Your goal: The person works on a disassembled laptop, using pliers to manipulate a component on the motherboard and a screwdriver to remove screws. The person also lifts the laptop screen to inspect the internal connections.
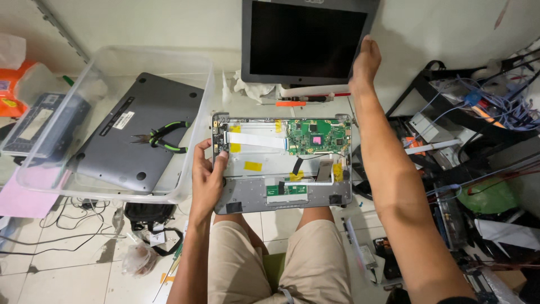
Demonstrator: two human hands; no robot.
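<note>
Steadying the opened laptop base, stiff but fragile inside, my left hand clamps its nine-o'clock edge while my right hand grips the screen at three o'clock.

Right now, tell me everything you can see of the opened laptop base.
The laptop base rests on the person's knees, cover off, insides up: silver metal shell, green circuit board upper right, white ribbon cable, yellow tape patches. The left hand grips its left edge; the right hand holds the upright screen behind it.
</note>
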